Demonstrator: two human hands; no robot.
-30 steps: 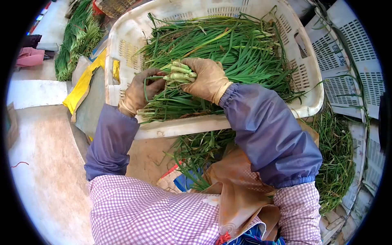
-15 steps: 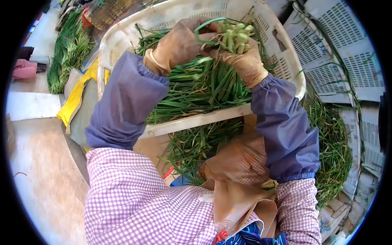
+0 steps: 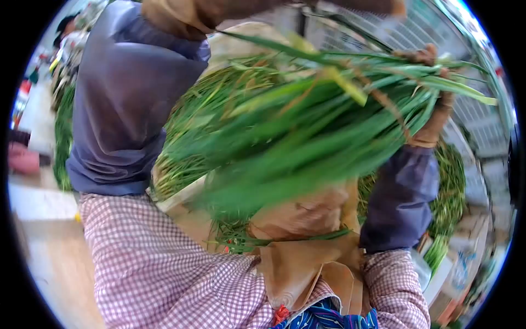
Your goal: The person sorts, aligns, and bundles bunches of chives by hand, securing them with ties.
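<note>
A bunch of long green leafy stalks (image 3: 307,120) is held up in front of me, its leaves trailing left and blurred by motion. My right hand (image 3: 438,104), in a tan glove, is wrapped round the bunch at its right end. My left hand (image 3: 219,11) is raised at the top edge, above the bunch; its fingers are blurred and partly cut off by the frame. Behind the bunch, more green stalks (image 3: 213,93) lie in the white crate (image 3: 183,193), which is mostly hidden.
More stalks (image 3: 63,131) lie at the far left, near a pink item (image 3: 23,159). White perforated crates (image 3: 466,104) stand at the right, above a heap of greens (image 3: 449,192). A small green bundle (image 3: 436,253) is at lower right.
The bunch has been lifted and turned so that its leaves spread leftwards across the view. Both hands have risen, my right hand moving right. The view has shifted too.
</note>
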